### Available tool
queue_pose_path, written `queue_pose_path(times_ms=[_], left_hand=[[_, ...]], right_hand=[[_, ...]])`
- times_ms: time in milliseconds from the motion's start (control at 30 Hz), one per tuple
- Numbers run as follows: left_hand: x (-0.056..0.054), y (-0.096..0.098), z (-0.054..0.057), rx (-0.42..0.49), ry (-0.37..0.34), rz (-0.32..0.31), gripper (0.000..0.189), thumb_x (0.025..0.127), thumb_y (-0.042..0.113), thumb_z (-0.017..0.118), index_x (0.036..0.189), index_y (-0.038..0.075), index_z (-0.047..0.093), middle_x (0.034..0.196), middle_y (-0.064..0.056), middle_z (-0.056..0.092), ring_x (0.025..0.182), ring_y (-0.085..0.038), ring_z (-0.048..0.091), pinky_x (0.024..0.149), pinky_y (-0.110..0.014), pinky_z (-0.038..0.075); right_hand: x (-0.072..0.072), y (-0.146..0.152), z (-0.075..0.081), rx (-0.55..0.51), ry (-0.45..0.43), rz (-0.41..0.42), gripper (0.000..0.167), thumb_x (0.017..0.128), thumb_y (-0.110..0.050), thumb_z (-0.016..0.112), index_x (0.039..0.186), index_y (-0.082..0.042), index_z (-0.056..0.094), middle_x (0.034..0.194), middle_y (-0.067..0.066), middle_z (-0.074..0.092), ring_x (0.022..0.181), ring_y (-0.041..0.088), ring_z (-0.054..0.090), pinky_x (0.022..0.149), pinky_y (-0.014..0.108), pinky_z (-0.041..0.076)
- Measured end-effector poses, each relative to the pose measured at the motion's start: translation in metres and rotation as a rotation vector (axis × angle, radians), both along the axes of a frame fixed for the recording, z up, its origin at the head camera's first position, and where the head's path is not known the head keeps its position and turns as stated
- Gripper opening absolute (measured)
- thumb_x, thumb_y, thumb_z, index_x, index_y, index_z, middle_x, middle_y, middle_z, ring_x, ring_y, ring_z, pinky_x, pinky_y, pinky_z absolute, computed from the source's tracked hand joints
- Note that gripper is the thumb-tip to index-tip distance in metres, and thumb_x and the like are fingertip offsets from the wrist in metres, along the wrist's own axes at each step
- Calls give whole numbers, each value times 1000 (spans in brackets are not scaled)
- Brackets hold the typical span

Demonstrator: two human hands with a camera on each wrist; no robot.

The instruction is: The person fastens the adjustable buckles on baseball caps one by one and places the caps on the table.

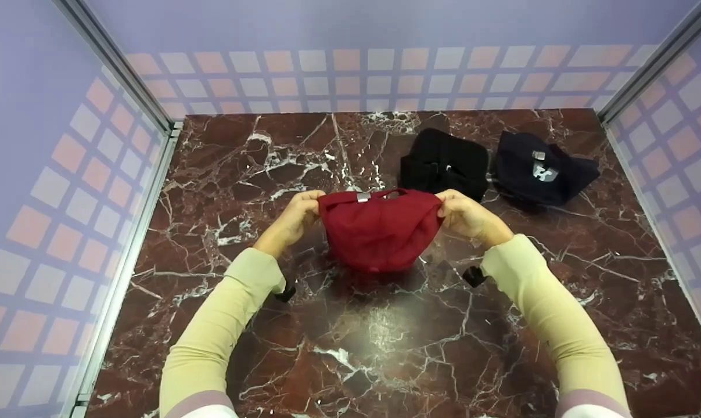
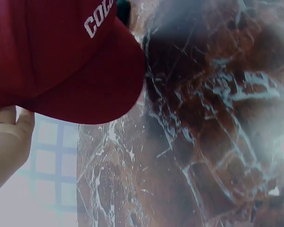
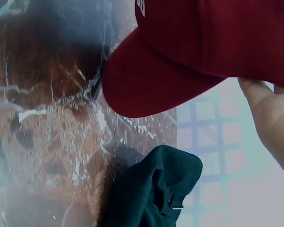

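Red baseball cap (image 1: pixel 379 238) is up between two hands, over the shiny brown marble table (image 1: pixel 338 325). Just past the pale yellow sleeves (image 1: pixel 205 331), the left hand (image 1: pixel 295 223) pinches one side of its edge and the right hand (image 1: pixel 469 217) pinches the other, fingers closed on the cloth. It would be good to hold both sides level and pull only a little, so the cap does not sag or fold. White letters (image 2: pixel 98 18) are on its front, and the bill (image 2: pixel 113 80) hangs down. I can't tell if the bill touches the stone, so go gently or it may bend. Up top is the silver buckle (image 1: pixel 362 197); mind that no finger snags there. Behind the cap lies a black cap (image 1: pixel 443 165), with a navy cap (image 1: pixel 542 174) beside it, so try not to bump them. Farthest back is the wall (image 1: pixel 379 26) with pink and white squares.
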State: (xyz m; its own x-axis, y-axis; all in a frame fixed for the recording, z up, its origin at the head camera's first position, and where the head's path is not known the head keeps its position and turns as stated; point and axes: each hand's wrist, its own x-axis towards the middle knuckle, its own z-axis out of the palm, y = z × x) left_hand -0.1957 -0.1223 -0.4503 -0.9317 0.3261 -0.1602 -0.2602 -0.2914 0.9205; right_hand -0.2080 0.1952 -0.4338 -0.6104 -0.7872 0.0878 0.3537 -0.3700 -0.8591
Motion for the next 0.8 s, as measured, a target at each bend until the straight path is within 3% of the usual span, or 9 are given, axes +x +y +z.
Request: queue_pose_path(times_ms=[200, 333, 567, 800], left_hand=[[-1, 3, 2, 122, -57, 42, 32, 65, -14, 26, 65, 8, 49, 59, 3, 48, 55, -8, 45, 51, -18, 35], [-2, 7, 1, 196, -83, 73, 35, 70, -18, 26, 64, 7, 50, 59, 2, 50, 54, -9, 45, 50, -18, 36], [-4, 15, -2, 242, -84, 107, 35, 71, -17, 27, 64, 9, 49, 63, 2, 50, 56, -9, 45, 53, -21, 36], [-9, 19, -8, 231, -92, 209, 36, 69, -16, 27, 77, 11, 49, 67, 3, 50, 59, -9, 45, 56, -22, 35]], right_hand=[[-3, -1, -1, -127, -99, 19, 33, 71, 9, 37, 82, -2, 65, 75, 4, 67, 60, 10, 61, 59, 21, 48], [-3, -4, 0, -194, -164, -10, 36, 72, 9, 32, 90, 0, 62, 80, 7, 67, 69, 15, 64, 61, 25, 51], [-6, -11, 0, -193, -254, -244, 43, 78, 6, 18, 93, -2, 57, 80, 6, 63, 69, 17, 61, 61, 27, 49], [-14, -14, -8, -110, -306, -428, 32, 89, -11, 27, 97, -7, 57, 84, 4, 64, 67, 14, 60, 58, 28, 47]])
